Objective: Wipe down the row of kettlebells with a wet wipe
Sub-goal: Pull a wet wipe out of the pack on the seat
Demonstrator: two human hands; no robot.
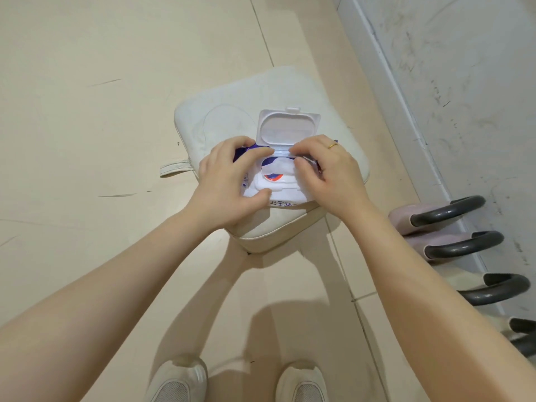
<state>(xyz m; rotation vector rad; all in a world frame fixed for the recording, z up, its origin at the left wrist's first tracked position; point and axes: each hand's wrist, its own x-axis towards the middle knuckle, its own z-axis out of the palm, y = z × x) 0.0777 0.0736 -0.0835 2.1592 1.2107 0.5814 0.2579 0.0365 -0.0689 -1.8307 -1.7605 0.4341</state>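
White wipe pack [285, 190] w/ lid up sits between both hands' fingers [255, 155], clamped on its sides.

I see both bare forearms reaching forward and downward, converging toward the centre of the view. The left hand [229, 181] sits palm down, its fingers curled, the thumb extended toward the right and the fingertips pressed down. The right hand [327, 172] is also palm down, its fingers bent and drawn in toward the thumb in a pinching posture. A gold ring [332, 145] sits on one finger of the right hand. The two hands are close together, not touching.
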